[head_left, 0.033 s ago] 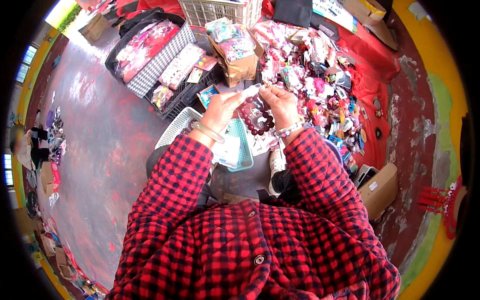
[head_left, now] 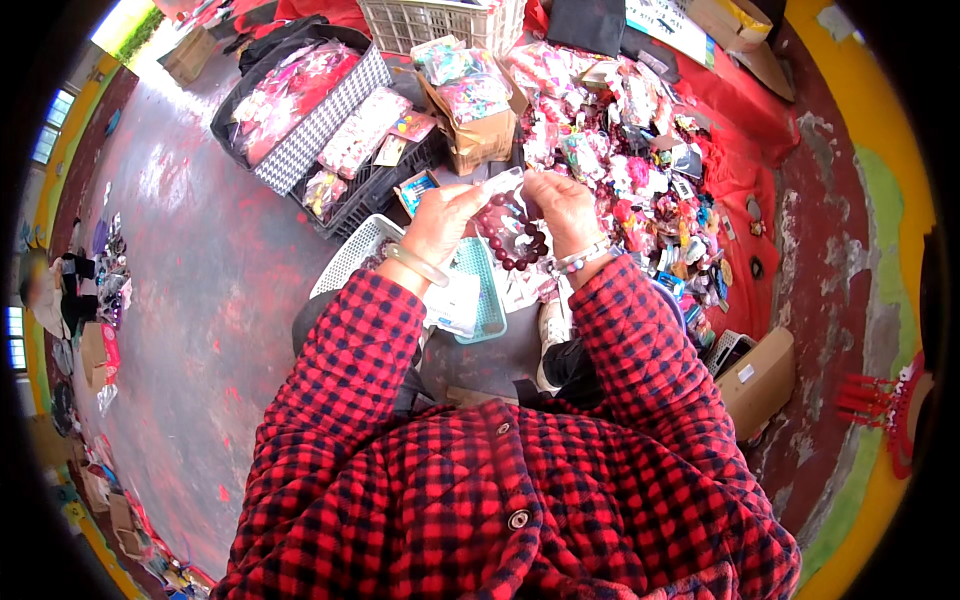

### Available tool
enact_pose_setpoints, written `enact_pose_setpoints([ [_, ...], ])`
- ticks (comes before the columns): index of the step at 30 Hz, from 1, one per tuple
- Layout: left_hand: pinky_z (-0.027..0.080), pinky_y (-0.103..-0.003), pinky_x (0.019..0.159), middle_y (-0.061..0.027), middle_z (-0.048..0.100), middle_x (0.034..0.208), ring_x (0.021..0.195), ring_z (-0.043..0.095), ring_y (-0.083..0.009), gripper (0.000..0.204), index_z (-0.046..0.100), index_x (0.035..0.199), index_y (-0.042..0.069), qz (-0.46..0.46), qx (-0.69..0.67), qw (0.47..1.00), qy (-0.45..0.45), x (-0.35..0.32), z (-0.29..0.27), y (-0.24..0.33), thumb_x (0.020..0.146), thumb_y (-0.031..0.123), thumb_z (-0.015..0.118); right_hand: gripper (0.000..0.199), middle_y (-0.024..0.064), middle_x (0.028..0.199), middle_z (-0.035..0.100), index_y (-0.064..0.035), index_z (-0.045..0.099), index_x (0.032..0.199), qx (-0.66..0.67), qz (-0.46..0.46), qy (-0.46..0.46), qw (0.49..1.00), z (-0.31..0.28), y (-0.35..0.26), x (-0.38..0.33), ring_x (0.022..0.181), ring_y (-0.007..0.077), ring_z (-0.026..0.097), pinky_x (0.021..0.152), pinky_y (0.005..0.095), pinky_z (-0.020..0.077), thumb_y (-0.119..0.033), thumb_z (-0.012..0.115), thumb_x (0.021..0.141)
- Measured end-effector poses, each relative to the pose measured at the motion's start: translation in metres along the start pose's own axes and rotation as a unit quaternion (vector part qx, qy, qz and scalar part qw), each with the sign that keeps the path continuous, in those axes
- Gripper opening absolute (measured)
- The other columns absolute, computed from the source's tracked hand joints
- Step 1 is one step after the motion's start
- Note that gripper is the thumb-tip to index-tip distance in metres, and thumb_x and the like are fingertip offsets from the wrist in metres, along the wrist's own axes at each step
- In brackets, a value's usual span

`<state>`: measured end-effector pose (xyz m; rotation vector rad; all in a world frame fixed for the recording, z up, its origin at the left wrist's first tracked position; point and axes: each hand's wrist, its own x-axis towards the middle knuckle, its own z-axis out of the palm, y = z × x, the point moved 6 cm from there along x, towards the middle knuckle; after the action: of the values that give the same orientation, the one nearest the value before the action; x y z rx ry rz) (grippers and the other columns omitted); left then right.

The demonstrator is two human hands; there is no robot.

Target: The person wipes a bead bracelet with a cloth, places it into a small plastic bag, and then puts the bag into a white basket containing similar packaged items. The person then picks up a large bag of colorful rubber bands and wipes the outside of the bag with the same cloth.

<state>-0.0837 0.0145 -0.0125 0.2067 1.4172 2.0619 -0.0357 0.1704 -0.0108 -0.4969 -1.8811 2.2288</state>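
- Smooth grey floor [head_left: 200, 350] marked with red scuffs, spreading across the left and under the person
- Red-and-black checked padded jacket [head_left: 480, 470], its sleeves reaching forward from the lower edge
- Bright red cloth [head_left: 760, 290] at right, carrying a broad heap of small packaged trinkets [head_left: 630, 150] in pink, white, red and black
- Black-and-white patterned fabric bin [head_left: 325, 125] at upper left; to its right, a brown cardboard box [head_left: 485, 138] full of bagged goods
- Pale green openwork plastic basket [head_left: 488, 290] on the floor beyond the jacket, a white perforated plastic basket [head_left: 345, 258] to its left
- Left hand [head_left: 435, 222], a pale bangle [head_left: 418, 266] at its wrist; its grip is narrow, pinching shiny clear plastic film [head_left: 503, 182]
- Right hand [head_left: 567, 212], fingers bent inward at the film's right end; its grip is partly hidden, so I cannot tell whether it holds on
- Dark red bracelet of round glossy beads [head_left: 538, 238], between the hands, on the wearer's side of the fingertips and nearer the right hand; the loop stretches slightly from upper left to lower right; whether the film encloses it is unclear
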Motion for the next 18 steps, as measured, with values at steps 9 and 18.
enact_pose_setpoints([
  [9,0.052,-0.030,0.066,-0.0143,0.063,0.086,0.072,0.063,-0.0180,0.029,0.056,0.099,-0.006,0.019,-0.086,0.995,0.039,-0.001,-0.016,0.017,0.091,0.022,0.050,0.030,0.0062,0.097,0.064,-0.0032,0.060,0.103,0.163,0.161,-0.137,0.964,0.022,0.005,-0.014,0.088,0.0159,0.060,0.073,0.0310,0.0483,-0.028,0.058,0.086],
  [18,0.052,-0.031,0.071,-0.0134,0.062,0.085,0.074,0.062,-0.0182,0.029,0.054,0.105,-0.006,0.014,-0.114,0.993,0.034,0.002,-0.004,0.002,0.092,0.019,0.048,0.016,0.0038,0.077,0.062,-0.0004,0.063,0.088,0.170,0.041,0.013,0.984,0.013,0.009,-0.009,0.067,0.0113,0.057,0.061,0.0239,0.0440,-0.015,0.060,0.081],
])
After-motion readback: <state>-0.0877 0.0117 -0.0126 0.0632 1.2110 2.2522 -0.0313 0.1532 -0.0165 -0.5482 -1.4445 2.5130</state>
